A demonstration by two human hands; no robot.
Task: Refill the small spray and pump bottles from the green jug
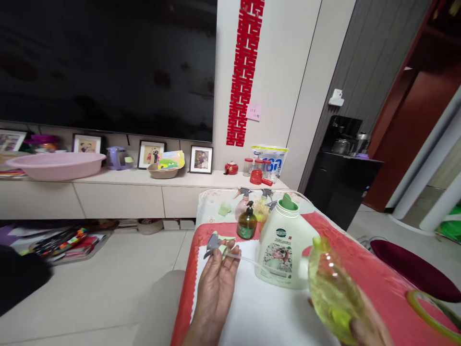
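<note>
left hand: thumb and fingers pinched on one spray head, grey and green; its clear tube points toward the jug.
right hand: fingers wrapped on one yellow bottle, see-through, tilted, beside the jug.
jug: pale green, upright on the white sheet, between the hands.
pump bottle: upright, behind, on red cloth.

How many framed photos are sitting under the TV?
4 visible: one at the far left, one behind the pink basin, one behind the basket, one left of the red pot.
</note>
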